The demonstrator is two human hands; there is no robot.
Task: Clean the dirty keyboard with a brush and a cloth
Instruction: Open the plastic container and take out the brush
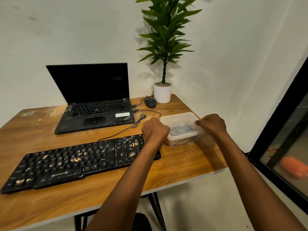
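Note:
A black keyboard point(80, 161) strewn with pale crumbs lies at the front of the wooden table point(183, 165). To its right stands a clear plastic box point(180, 120) with a lid; dark and pale things show dimly through its wall. My left hand point(155, 130) grips the box's left edge, over the keyboard's right end. My right hand point(212, 124) pinches the lid's right edge. No brush or cloth can be made out plainly.
An open black laptop point(95, 104) stands behind the keyboard, dusty, with cables point(140, 120) running beside it. A black mouse point(150, 102) and a potted plant point(162, 93) sit at the back right. A dark window frame point(276, 130) is to the right.

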